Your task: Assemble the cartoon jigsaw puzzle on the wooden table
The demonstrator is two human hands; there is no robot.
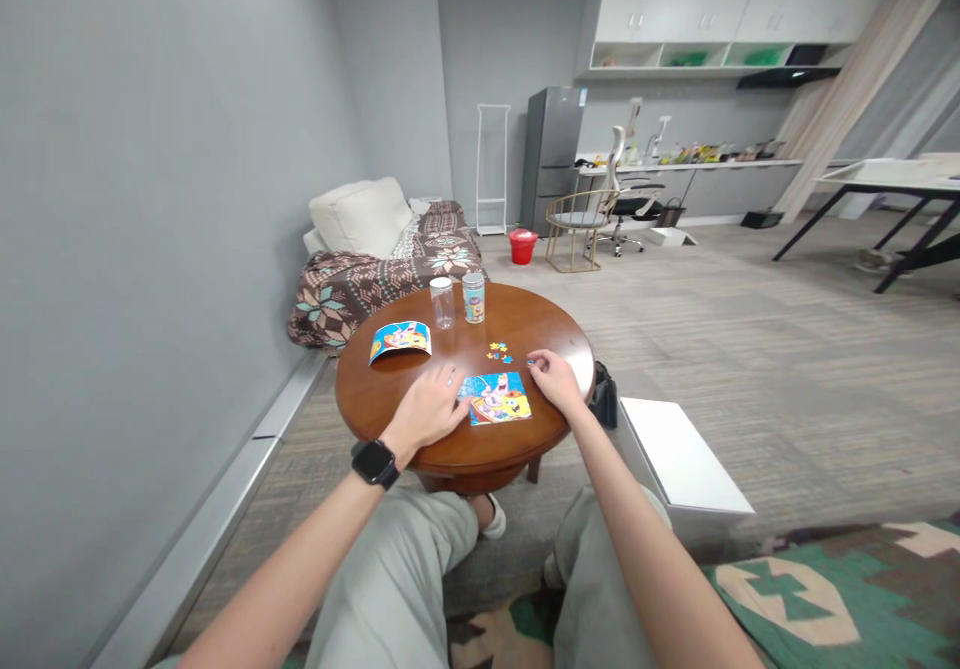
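Observation:
A colourful cartoon jigsaw puzzle (501, 399) lies flat near the front of the round wooden table (382, 419). My left hand (429, 407) rests flat at its left edge, fingers stretched out and holding nothing. Just right of the puzzle, my right hand (555, 381) is closed in a pinch on a small bluish puzzle piece, mostly hidden by the fingertips. Several loose puzzle pieces (498, 348) lie behind the puzzle. A curled picture sheet (401, 337) with similar cartoon art sits to the left.
At the table's back stand a clear jar (442, 305) with a white lid and a printed cartoon tin (474, 299). A blanket-covered sofa (352, 289) is behind left. On the right a white box (679, 449) stands on the floor, by a black bag (604, 397).

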